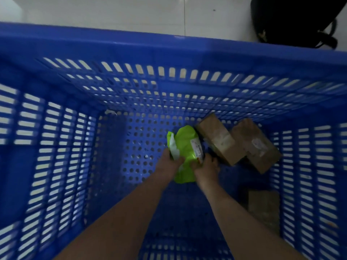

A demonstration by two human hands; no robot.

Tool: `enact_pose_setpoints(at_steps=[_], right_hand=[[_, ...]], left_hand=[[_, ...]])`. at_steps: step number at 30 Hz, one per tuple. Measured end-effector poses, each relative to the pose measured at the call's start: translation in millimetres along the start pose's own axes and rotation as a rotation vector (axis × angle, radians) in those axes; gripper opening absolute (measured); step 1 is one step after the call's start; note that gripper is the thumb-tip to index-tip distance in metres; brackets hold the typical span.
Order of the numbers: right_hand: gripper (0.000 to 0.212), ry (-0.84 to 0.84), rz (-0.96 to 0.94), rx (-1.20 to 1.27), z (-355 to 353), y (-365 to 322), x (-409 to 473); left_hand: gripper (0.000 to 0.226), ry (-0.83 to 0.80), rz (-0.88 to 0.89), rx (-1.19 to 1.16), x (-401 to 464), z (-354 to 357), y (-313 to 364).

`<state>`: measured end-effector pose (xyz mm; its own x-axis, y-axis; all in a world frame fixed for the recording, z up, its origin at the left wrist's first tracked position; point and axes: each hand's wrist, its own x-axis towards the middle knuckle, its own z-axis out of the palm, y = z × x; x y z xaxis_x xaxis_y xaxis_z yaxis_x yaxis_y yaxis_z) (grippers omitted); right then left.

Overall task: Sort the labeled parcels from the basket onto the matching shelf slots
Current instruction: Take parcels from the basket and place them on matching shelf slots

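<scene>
Green parcel, unreadable label, gripped by both hands

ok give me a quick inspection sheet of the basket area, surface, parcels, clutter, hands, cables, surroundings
surface: perforated floor of the blue plastic basket, slotted walls all round
job's things: green poly mailer with a label, held up over the floor; two brown cardboard boxes side by side at the far right; a third brown parcel in the near right corner, dim
clutter: nothing seen
hands: left hand grips the mailer's left edge; right hand grips its right edge by the label
cables: nothing seen
surroundings: white tiled floor beyond the basket; black bag with straps at top right
</scene>
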<state>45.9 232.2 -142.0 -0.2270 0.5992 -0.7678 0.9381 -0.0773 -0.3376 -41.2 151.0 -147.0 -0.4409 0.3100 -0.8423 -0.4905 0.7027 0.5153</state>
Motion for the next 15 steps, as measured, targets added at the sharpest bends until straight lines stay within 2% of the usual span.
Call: enact_pose_setpoints(at_steps=[2,8,15], right_hand=[[0.057,-0.031,0.03,0.056,-1,-2,-2],[0.026,-0.213,0.026,0.33,-42,-20,-61],[0.019,-0.222,-0.088,0.395,-140,-118,-186]], left_hand=[[0.04,0.013,0.001,-0.001,-2,-3,2],[0.038,0.046,-0.003,-0.057,-67,-38,25],[0.022,0.065,0.093,-0.147,-208,-88,141]])
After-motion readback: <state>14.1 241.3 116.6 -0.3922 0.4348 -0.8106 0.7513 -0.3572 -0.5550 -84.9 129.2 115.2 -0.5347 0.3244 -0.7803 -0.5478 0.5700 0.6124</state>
